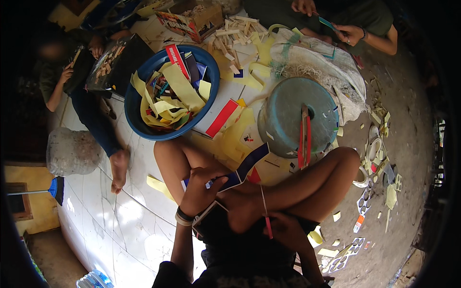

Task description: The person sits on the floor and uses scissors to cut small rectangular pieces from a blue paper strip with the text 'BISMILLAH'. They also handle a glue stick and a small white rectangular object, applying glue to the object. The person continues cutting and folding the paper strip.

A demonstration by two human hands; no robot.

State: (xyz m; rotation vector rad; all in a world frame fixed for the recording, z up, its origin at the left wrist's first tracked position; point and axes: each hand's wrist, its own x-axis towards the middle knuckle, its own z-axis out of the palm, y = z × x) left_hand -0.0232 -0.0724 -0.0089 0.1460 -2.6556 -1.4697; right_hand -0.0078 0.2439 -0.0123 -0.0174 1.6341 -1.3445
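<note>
My left hand [204,188] is closed on a dark blue paper strip [253,161] with a pale edge, above my crossed legs. The strip bends up and away to the right. Low on the right, my right hand [284,230] is closed around a slim piece with a red lower part [268,227] and a thin pale upper part. Whether that is a tool or a cut strip, I cannot tell. A pale-edged flat piece [211,210] lies by my left wrist, partly hidden. Near my feet is a small red scrap [254,175].
Ahead stands a blue basin [215,79] of paper scraps. Right of it is an upturned round tub [288,108] with red-handled scissors [304,139] on top. Beyond are a sack [312,57], wood sticks [230,38] and a carton [192,24]. Two people work nearby; scraps litter the right-hand ground.
</note>
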